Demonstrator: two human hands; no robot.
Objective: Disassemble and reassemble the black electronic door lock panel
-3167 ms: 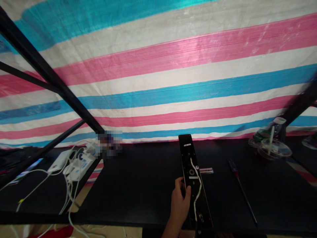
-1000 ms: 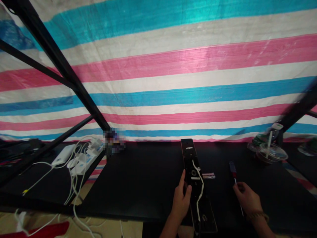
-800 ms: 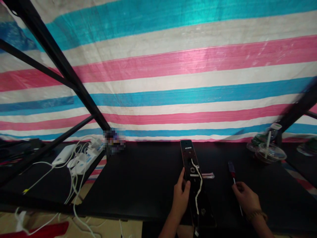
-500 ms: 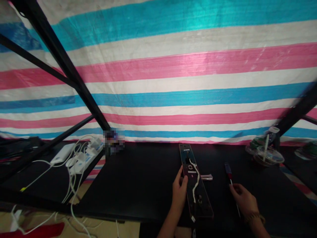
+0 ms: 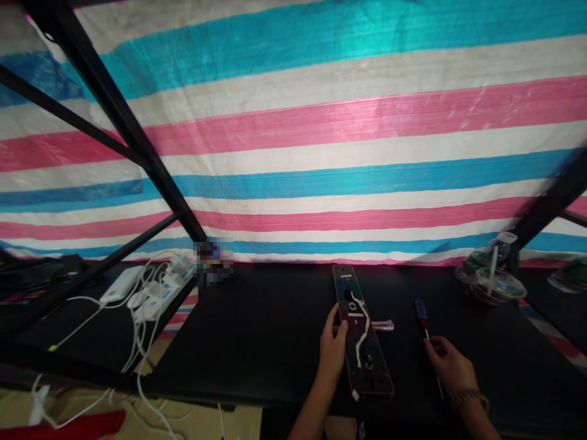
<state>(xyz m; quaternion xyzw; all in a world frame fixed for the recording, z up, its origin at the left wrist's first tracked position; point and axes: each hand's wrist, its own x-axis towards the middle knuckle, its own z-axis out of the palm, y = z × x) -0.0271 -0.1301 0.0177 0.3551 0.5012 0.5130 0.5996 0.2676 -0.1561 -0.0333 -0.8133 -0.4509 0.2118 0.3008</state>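
Table: black table [image 5: 238, 348], striped tarp [image 5: 293, 153] behind.
Left hand [image 5: 332, 351]: clamped on the edge of the lock plate [image 5: 372, 373], both at 6 o'clock.
Right hand [image 5: 452, 370]: closed on the screwdriver [image 5: 422, 315] shaft, at 5 o'clock.
Risk: plate could slip off the table's near edge if the left hand loosens.

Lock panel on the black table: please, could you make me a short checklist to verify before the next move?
Left hand steadies the long black lock panel at its edge: ok.
Right hand holds the screwdriver by its shaft: ok.
White cable lies loose across the panel's face: not ok.
Clear plastic cup stands well apart from the panel: ok.
Screws in the panel: cannot tell, too small to see.
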